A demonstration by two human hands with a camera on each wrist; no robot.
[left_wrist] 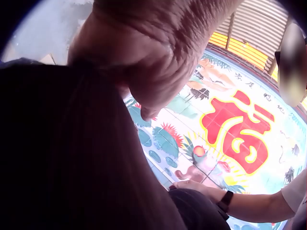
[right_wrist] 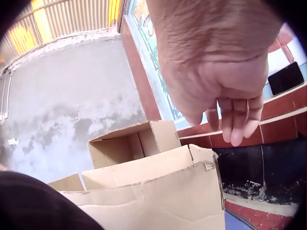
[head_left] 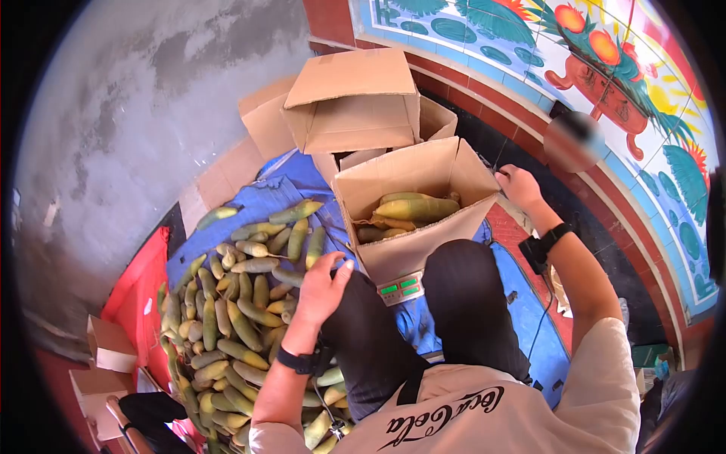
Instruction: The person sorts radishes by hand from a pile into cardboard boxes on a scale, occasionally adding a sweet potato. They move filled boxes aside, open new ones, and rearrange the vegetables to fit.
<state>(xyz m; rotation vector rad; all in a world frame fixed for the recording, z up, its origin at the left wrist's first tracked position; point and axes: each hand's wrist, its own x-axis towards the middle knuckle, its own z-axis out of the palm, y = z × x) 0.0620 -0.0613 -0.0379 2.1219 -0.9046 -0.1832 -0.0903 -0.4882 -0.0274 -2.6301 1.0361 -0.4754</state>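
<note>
In the head view, an uncovered cardboard box [head_left: 401, 250] holds several long green radishes [head_left: 417, 208]. Below its near side shows a scale [head_left: 401, 287] with lit green displays. My left hand [head_left: 324, 289] rests at the left knee with nothing in its grip; the left wrist view has this hand [left_wrist: 139, 62] against the dark trouser leg. Beside the box's right corner is my right hand [head_left: 520, 185]. Seen from the right wrist, that hand [right_wrist: 220, 91] holds nothing, its fingers [right_wrist: 237, 120] hanging loosely past the box's torn corner.
A large heap of green radishes [head_left: 242, 318] covers the blue sheet [head_left: 283, 181] at left. More cardboard boxes [head_left: 355, 98] stand behind the filled one. A tiled, painted wall [head_left: 514, 45] runs along the right. Another person's arm [head_left: 117, 412] shows at lower left, near small cartons [head_left: 110, 344].
</note>
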